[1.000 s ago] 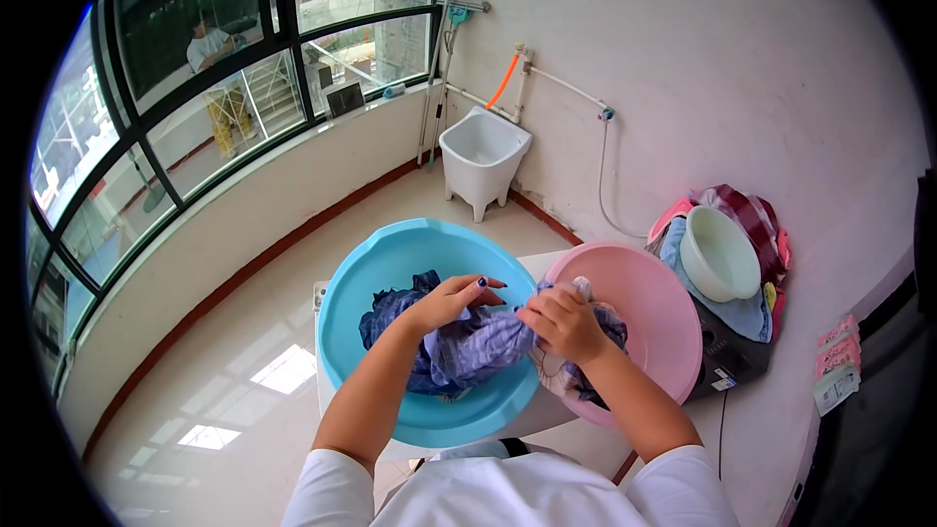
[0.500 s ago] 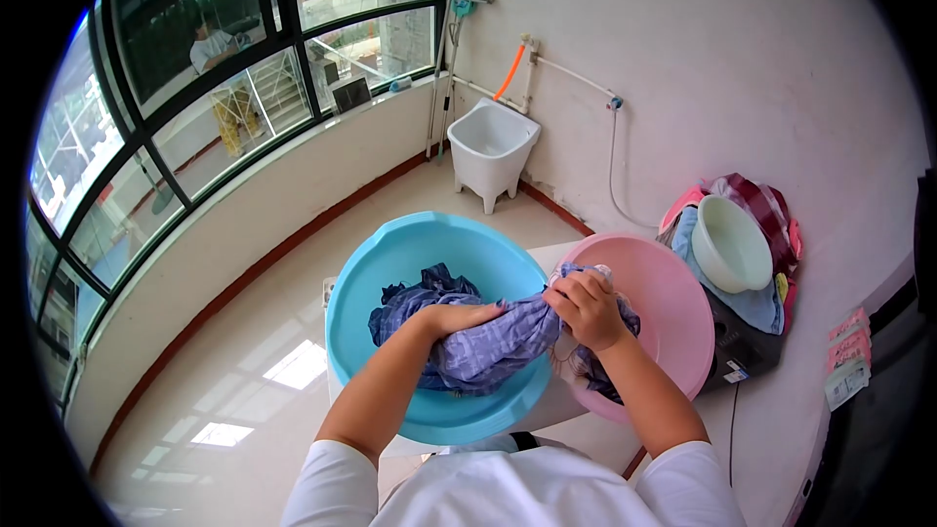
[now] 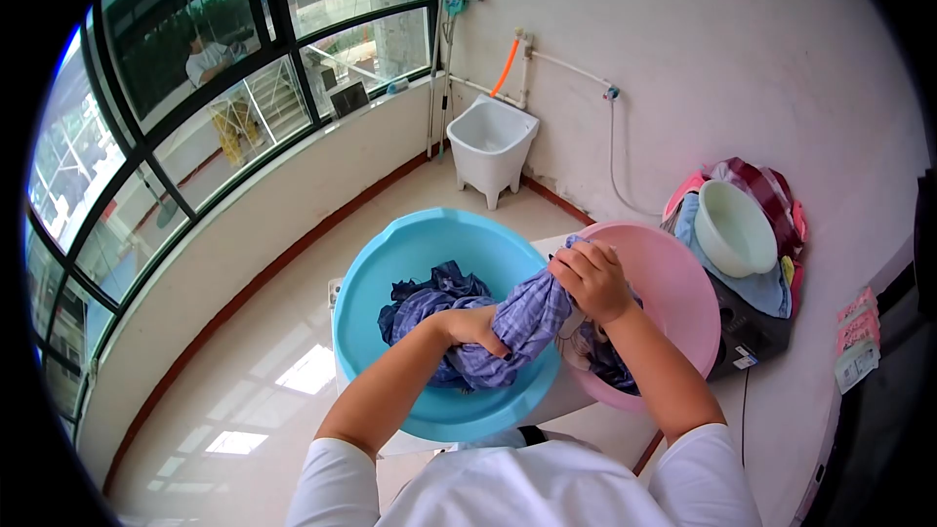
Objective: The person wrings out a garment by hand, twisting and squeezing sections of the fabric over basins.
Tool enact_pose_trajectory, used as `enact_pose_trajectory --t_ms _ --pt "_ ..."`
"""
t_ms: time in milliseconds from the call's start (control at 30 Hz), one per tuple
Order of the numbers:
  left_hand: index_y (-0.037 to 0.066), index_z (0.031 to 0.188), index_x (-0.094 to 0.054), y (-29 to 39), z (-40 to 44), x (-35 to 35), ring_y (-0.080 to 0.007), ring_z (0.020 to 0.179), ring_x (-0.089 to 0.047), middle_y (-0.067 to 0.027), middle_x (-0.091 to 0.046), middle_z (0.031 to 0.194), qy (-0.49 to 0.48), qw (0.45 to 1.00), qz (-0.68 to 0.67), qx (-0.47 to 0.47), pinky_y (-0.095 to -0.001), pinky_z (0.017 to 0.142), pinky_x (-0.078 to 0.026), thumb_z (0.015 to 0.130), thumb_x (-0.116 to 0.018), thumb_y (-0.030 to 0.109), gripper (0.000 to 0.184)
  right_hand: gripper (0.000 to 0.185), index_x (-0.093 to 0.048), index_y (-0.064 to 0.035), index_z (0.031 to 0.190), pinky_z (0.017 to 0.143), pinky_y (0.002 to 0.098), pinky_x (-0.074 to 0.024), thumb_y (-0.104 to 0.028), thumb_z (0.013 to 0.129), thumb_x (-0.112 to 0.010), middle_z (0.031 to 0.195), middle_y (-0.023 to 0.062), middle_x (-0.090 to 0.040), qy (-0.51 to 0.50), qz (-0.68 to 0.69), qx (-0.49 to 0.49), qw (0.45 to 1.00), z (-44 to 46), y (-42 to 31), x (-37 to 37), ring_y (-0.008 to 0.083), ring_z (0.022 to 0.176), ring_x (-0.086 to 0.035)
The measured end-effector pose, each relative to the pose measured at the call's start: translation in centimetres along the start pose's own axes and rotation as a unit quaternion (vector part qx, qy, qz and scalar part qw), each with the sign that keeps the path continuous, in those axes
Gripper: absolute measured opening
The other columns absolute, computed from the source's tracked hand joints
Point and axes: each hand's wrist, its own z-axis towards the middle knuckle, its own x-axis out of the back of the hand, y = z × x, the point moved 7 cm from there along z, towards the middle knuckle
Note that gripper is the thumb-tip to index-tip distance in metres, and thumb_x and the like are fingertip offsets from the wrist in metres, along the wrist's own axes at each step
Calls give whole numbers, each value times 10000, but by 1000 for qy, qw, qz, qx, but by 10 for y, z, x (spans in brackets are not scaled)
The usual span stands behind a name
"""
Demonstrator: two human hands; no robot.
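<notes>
A blue-purple checked cloth (image 3: 527, 317) stretches between my two hands, its darker bulk lying in the light blue basin (image 3: 366, 332). My left hand (image 3: 476, 328) is closed around the cloth's middle, above the right part of that basin. Higher up and to the right, my right hand (image 3: 593, 280) grips the cloth's end over the left side of the pink basin (image 3: 683, 317). Dark and pale patterned fabric (image 3: 607, 361) lies in the pink basin, partly hidden by my right hand and forearm.
Both basins rest on a white surface (image 3: 561, 415). A white sink (image 3: 491, 141) stands near the corner, beside mops (image 3: 441, 68). At the right, a pale green basin (image 3: 737, 229) sits among clothes on a black appliance (image 3: 747, 337). Windows line the left.
My right hand has lifted the cloth's end slightly. My left hand has moved right and now wraps round the cloth, which stands more upright between the hands.
</notes>
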Motion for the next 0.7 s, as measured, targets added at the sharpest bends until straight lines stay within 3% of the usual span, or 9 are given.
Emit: enact_pose_trajectory --t_ms 167,233,300,367,433,500,567,633,700 --pt "9 1176 -521 34 -8 11 -226 1033 -527 -107 -581 1124 56 996 57 31 -297 943 -379 561 -812 157 696 145 -591 -117 891 824 315 -409 -149 751 -565 927 -1 -571 -20 -11 -16 1000 5 10 -5 188 898 -539" --pt "23 1107 -579 53 -23 18 -256 975 -573 -128 -625 1033 146 930 287 178 -309 884 -423 565 -815 220 624 105 -580 -88 842 768 315 -421 -118 748 -544 899 28 -592 -35 18 -14 999 10 6 -8 193 858 -549" --pt "49 1016 -637 50 -27 28 -299 882 -614 -159 -653 921 191 906 344 153 -347 810 -464 562 -800 274 532 94 -570 -80 808 729 324 -424 -114 721 -562 846 55 -604 -99 31 -28 994 7 2 -23 208 822 -565" --pt "69 977 -656 65 -43 42 -320 837 -621 -170 -655 875 313 797 478 196 -379 782 -475 547 -781 290 500 91 -561 -71 774 690 334 -426 -110 694 -580 793 81 -615 -161 47 -46 985 7 -5 -38 223 785 -581" --pt "73 879 -664 64 -46 47 -338 799 -614 -179 -648 830 355 765 519 141 -407 732 -476 543 -724 270 394 157 -545 -58 727 610 360 -418 -149 626 -625 669 123 -599 -293 126 -88 944 2 -14 -59 269 681 -595" --pt "90 804 -650 72 -49 50 -307 747 -614 -126 -640 745 411 674 609 76 -382 699 -458 560 -673 204 271 215 -572 -18 736 628 392 -447 -178 605 -629 673 167 -612 -326 171 -132 920 6 -21 -67 341 670 -600" --pt "101 771 -628 64 -47 54 -284 726 -607 -101 -626 712 419 642 642 13 -363 686 -440 563 -649 172 221 262 -599 22 777 696 396 -470 -207 650 -620 760 223 -627 -446 301 -207 817 -3 -29 -84 385 743 -602" --pt "111 738 -607 61 -47 51 -261 704 -600 -76 -612 680 426 609 667 -50 -343 674 -422 566 -625 141 176 288 -616 47 818 722 382 -479 -201 676 -645 794 214 -646 -474 341 -218 782 -8 -36 -97 365 743 -615" --pt "115 709 -558 58 -46 47 -231 675 -574 -50 -573 642 429 576 688 -104 -325 669 -399 587 -596 115 127 363 -619 76 919 705 356 -472 -187 685 -710 833 170 -636 -486 529 -397 571 -34 -49 -115 277 759 -611"
